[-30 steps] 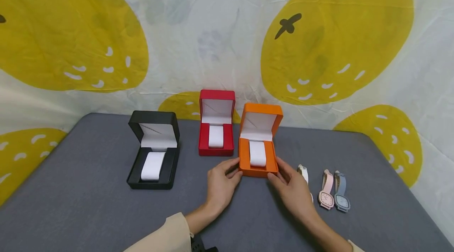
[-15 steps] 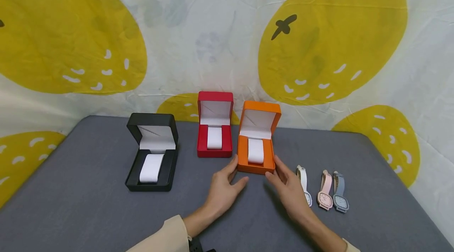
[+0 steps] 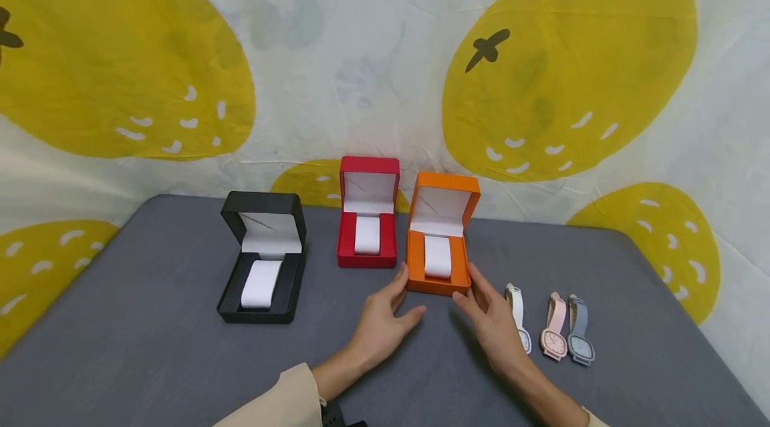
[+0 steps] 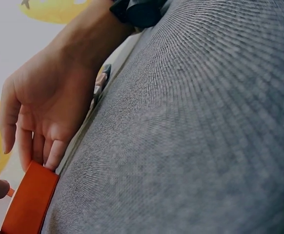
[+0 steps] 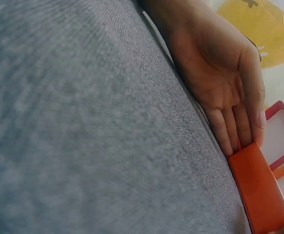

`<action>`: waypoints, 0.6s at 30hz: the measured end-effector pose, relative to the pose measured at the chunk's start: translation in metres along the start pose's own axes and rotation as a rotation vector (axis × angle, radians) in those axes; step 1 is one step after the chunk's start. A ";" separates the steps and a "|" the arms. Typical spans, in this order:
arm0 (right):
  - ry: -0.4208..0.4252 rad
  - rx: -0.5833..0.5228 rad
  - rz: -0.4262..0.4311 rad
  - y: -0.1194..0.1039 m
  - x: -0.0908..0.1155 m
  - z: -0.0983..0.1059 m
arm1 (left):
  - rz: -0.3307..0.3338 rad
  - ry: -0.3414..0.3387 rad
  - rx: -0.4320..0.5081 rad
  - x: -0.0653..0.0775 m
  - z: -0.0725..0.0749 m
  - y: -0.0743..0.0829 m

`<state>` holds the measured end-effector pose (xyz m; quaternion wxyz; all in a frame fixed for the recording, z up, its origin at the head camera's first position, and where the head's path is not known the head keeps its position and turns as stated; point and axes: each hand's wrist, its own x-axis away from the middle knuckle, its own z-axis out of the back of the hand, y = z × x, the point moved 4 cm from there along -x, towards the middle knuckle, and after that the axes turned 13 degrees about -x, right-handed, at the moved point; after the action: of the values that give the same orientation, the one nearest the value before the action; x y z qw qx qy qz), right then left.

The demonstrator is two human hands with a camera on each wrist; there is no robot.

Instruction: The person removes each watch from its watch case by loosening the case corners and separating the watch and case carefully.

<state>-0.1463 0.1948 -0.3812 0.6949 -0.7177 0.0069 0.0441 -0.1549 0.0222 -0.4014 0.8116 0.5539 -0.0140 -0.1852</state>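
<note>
An orange watch box (image 3: 438, 285) stands with its lid up and a white cushion (image 3: 437, 256) inside. My left hand (image 3: 377, 323) is at its left side, fingertips touching the side near the front corner; the thumb points away from the box. At the right side, my right hand (image 3: 496, 327) lays its fingers along the box, thumb near the front corner. In the left wrist view the right hand (image 4: 51, 97) reaches to the box end with nearly straight fingers. The right wrist view shows the left hand (image 5: 220, 68) likewise, its fingers extended against the orange box (image 5: 259, 190).
A red watch box (image 3: 367, 261) stands just left of and behind the orange one. Farther left is a black watch box (image 3: 255, 315); both lids are up, with white cushions inside. White (image 3: 517, 310), pink (image 3: 555, 330) and blue (image 3: 580, 333) watches lie right of the right hand.
The orange box has shifted slightly away from me, toward the back of the table. My left thumb has come off its front corner. My right hand stays beside it.
</note>
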 end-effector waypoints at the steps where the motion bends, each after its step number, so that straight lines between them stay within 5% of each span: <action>1: -0.004 -0.003 0.005 0.000 0.000 0.000 | 0.000 -0.002 0.006 0.000 0.000 0.000; 10: -0.011 0.077 0.080 -0.008 -0.002 -0.002 | 0.029 0.035 0.089 0.008 0.016 0.027; 18: -0.009 0.212 0.216 -0.031 0.006 0.003 | -0.004 0.078 -0.085 0.010 0.016 0.023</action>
<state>-0.1379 0.1996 -0.3505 0.7580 -0.6351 0.0855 0.1210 -0.1425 0.0119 -0.3757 0.8340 0.5256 0.0266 -0.1657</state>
